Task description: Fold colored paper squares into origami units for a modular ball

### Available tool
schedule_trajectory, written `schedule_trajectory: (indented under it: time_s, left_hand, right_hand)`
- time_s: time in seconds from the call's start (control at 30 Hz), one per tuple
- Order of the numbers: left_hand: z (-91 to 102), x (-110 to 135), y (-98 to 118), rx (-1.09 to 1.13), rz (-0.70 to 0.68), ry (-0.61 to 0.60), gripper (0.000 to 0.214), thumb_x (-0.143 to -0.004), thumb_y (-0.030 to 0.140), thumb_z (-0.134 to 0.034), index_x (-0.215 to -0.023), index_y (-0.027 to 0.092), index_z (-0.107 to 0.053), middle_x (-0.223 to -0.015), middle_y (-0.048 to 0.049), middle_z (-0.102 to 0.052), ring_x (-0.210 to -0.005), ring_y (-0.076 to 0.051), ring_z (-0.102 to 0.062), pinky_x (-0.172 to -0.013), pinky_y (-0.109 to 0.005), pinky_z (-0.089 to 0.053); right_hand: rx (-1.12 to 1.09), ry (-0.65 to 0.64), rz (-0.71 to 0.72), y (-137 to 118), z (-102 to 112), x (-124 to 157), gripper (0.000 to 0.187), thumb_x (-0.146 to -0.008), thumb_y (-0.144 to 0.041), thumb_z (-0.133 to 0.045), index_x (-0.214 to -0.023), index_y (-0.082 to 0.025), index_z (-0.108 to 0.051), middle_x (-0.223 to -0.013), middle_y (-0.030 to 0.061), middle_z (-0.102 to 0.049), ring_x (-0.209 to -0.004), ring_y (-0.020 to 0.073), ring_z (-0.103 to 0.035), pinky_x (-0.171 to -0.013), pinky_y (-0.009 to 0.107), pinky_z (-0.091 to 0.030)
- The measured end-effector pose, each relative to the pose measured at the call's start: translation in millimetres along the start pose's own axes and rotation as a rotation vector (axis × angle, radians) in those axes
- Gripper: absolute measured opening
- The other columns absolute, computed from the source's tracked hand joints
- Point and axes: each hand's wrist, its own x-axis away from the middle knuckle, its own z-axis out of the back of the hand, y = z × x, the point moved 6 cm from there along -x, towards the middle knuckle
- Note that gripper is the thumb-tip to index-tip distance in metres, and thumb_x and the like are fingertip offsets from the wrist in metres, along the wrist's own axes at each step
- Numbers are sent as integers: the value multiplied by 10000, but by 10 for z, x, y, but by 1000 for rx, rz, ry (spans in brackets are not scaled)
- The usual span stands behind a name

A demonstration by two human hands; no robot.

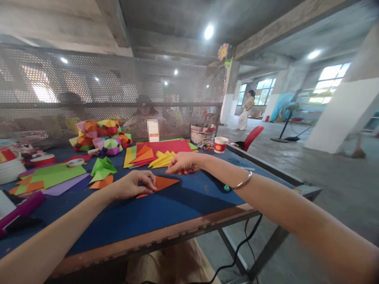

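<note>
My left hand lies on an orange folded paper triangle on the blue table, fingers curled and pressing its left part flat. My right hand hovers just beyond the triangle's far edge, fingers bent together in a loose pinch near something red that I cannot make out. A silver bangle sits on my right wrist. Behind the hands lies a fan of yellow, orange and red folded papers.
Green and orange folded pieces and flat coloured sheets lie at left. Multicoloured paper balls stand by a mesh screen. A paper cup and a basket stand far right. A person stands across the hall.
</note>
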Motion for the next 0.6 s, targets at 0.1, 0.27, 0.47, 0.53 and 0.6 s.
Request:
schedule_trajectory:
  time_s: [0.1, 0.27, 0.47, 0.53, 0.6]
  left_hand:
    - [8, -1, -12, -5, 21, -2, 182, -841, 364, -734, -817, 202, -813, -919, -52, -704, -839, -159, -671, -835, -309, -544]
    - [9, 6, -5, 19, 55, -15, 164, -838, 335, -730, -816, 190, -803, -935, -59, -711, -859, -170, -672, -852, -326, -539]
    - [-18, -22, -23, 20, 263, 19, 147, -783, 327, -749, -813, 183, -751, -845, -34, -734, -804, -182, -668, -782, -316, -532]
    - [-33, -67, -53, 15, 395, 11, 157, -757, 327, -754, -779, 174, -730, -767, -17, -726, -718, -168, -649, -698, -285, -512]
    - [-29, -143, -51, -41, 495, -9, 165, -715, 319, -775, -704, 169, -707, -664, 1, -689, -620, -148, -606, -607, -257, -466]
  right_hand:
    - [23, -127, 19, -74, -175, -97, 151, -794, -242, -792, -747, -142, -688, -636, -8, -643, -572, 88, -595, -551, 186, -482]
    - [-4, -254, 40, -55, -355, -219, 160, -797, -163, -764, -676, -137, -661, -613, -15, -656, -554, 89, -636, -578, 182, -535]
    - [4, -266, 77, 11, -353, -298, 186, -796, -166, -789, -675, -130, -652, -605, 7, -658, -581, 110, -660, -585, 191, -554]
    - [1, -267, 88, 21, -357, -309, 199, -745, -173, -838, -673, -124, -659, -619, 25, -670, -594, 131, -674, -573, 205, -560]
    - [-6, -253, 119, 13, -356, -303, 199, -700, -188, -871, -693, -122, -683, -635, 33, -687, -603, 145, -687, -580, 225, -579]
